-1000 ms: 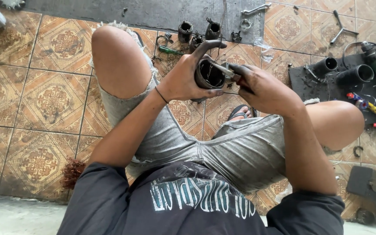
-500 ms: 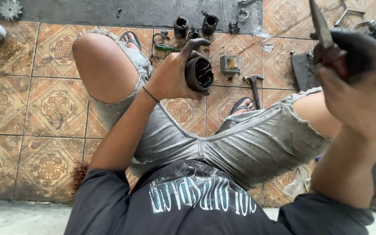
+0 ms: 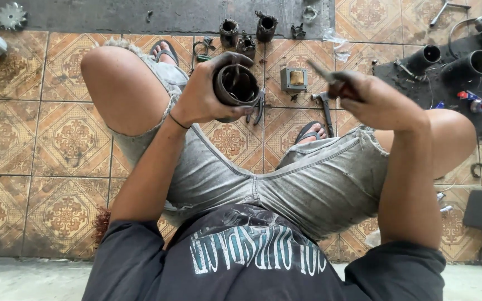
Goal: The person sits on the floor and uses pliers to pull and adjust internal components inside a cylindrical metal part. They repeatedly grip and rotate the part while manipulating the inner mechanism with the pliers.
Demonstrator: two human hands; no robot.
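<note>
A dark round motor shell (image 3: 235, 86) is held up over the knees, with the left hand (image 3: 205, 95) wrapped tight around it. A thin metal tool (image 3: 323, 75) is pinched in the closed right hand (image 3: 377, 103), just beside the shell. A hammer (image 3: 324, 108) and a small square metal block (image 3: 294, 79) are seen on the tiled floor (image 3: 29, 139) below.

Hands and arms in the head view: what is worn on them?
Both hands, left hand and right hand, are bare, no gloves. A thin dark band circles the left wrist. Dark grey short sleeves cover only the upper arms.
</note>
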